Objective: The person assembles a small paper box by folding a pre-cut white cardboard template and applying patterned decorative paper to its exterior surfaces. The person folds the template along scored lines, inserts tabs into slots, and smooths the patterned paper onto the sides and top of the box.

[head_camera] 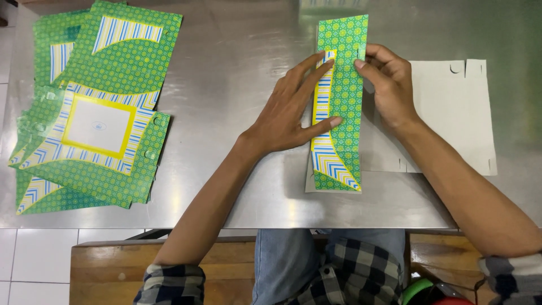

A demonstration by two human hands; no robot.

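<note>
Lying near the middle of a steel table (pixel 237 62) is a green patterned cardboard sheet (pixel 347 107), its printed flap folded over into a tall narrow strip with a blue-and-white striped band running down its left side. The rest of the same sheet spreads out to the right, plain grey side up (pixel 451 113), with small slits and a half-round notch along its far edge. The left hand (pixel 288 113) rests flat on the strip, fingers spread and pressing down; the forefinger reaches up along the striped band and the thumb lies across the green part lower down. The right hand (pixel 389 85) meets the strip's right edge near the top, thumb and fingertips drawn together in a pinch on the fold. Both forearms come in from the near edge, with checked sleeves rolled at the elbows. Well apart, at the left end of the table, sits a loose pile of flat sheets (pixel 96 118) in the same green pattern, the top one showing a yellow-framed white panel. Below the table edge, a wooden bench (pixel 107 271) and a white tiled floor (pixel 34 265) show.
</note>
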